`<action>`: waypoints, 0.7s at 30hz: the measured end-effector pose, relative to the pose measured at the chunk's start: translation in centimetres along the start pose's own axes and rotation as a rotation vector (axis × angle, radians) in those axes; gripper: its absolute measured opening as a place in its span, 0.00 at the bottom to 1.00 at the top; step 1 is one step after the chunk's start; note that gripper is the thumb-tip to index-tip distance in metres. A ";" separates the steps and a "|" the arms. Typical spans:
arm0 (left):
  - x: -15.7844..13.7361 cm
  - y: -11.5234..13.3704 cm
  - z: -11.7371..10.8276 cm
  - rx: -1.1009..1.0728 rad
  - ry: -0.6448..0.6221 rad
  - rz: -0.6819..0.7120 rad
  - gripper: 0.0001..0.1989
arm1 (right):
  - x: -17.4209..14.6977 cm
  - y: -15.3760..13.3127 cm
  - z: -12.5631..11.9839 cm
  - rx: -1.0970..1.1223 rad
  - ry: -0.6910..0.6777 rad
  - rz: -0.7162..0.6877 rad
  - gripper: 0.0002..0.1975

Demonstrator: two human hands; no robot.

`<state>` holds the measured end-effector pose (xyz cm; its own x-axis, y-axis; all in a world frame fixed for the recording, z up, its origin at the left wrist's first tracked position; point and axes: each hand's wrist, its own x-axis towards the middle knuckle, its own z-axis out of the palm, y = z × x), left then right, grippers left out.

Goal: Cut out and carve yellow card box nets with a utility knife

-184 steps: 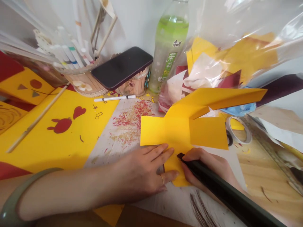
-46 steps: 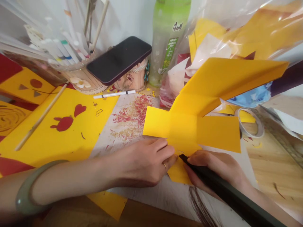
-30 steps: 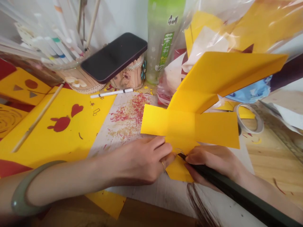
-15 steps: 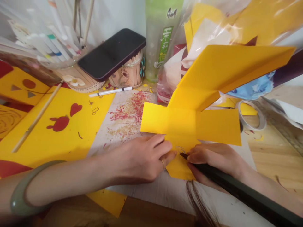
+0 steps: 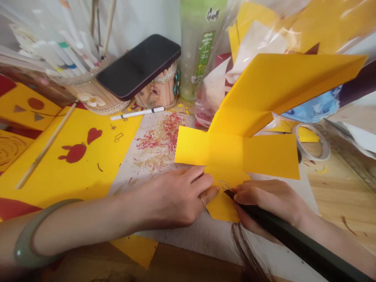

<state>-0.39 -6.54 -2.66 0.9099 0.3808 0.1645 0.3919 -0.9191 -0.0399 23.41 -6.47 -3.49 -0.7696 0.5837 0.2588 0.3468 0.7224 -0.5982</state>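
A folded yellow cardstock piece [image 5: 226,150] lies across the work mat, its side flaps flat and a long creased panel standing up at the back right. On its near flap, my left hand [image 5: 188,196] presses down with curled fingers, a ring and a bangle on that arm. My right hand [image 5: 264,197] is closed around a black craft knife [image 5: 282,231]. The dark blade tip touches the near flap beside small curved pencil-like lines [image 5: 225,185]. Part of this flap is hidden under both hands.
On the left lies a yellow sheet [image 5: 73,168] with red cutouts and a wooden stick [image 5: 47,145]. Behind are a phone [image 5: 141,66] on wooden cups, a white marker [image 5: 137,113] and a green bottle [image 5: 202,51]. A tape roll [image 5: 326,149] sits right; hair hangs in front.
The knife tip and my right hand have shifted very slightly toward the near edge. My left hand stays pressed on the cardstock.
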 end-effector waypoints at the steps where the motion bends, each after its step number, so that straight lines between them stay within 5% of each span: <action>1: 0.0 0.0 0.0 0.000 0.002 0.000 0.11 | 0.1 0.0 0.0 0.000 0.006 -0.012 0.08; 21: -0.1 -0.2 0.3 0.000 0.077 0.007 0.09 | 0.7 -0.9 0.1 -0.032 0.173 0.043 0.13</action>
<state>-0.49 -6.36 -2.92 0.8995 0.3654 0.2395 0.3855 -0.9218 -0.0415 22.52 -6.75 -2.87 -0.6507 0.6677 0.3616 0.3965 0.7049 -0.5881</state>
